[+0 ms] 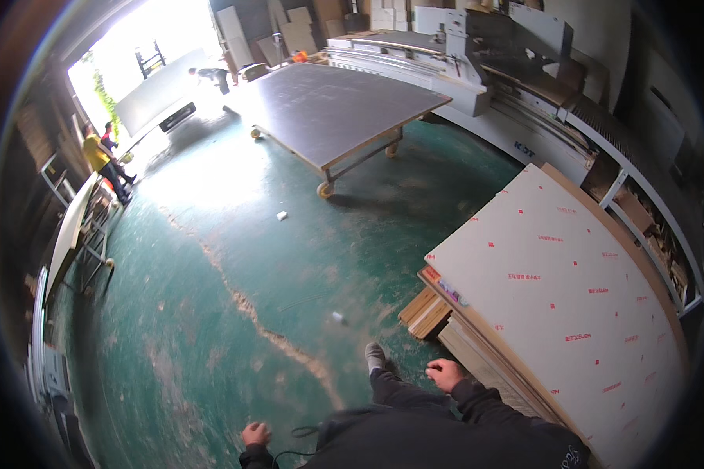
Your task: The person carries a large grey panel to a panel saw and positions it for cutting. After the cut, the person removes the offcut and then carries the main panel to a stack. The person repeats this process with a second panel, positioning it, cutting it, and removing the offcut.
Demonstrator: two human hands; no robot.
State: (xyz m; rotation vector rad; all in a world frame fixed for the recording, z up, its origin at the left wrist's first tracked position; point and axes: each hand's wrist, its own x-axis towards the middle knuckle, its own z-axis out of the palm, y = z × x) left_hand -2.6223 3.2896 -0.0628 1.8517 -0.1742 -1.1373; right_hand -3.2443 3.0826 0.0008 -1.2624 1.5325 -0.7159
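Observation:
My right hand (pixel 444 375) hangs at my right side with its fingers curled in. It is close to the left edge of a stack of boards (pixel 485 356), whose top sheet (pixel 555 289) is pale with red print. I see nothing held in it. Lower down, my left hand (pixel 256 434) is at my left side over the green floor, fingers loosely closed and nothing visible in them. Below my dark sleeves and jacket, one foot in a grey shoe (pixel 375 356) is stretched forward on the floor.
A large wheeled table (pixel 344 105) with a grey top stands ahead. Behind it, a long white machine (pixel 508 129) runs along the right. People (pixel 102 156) are at the left near a bright doorway. Wood strips (pixel 425 313) lie by the stack; scraps (pixel 282 216) dot the floor.

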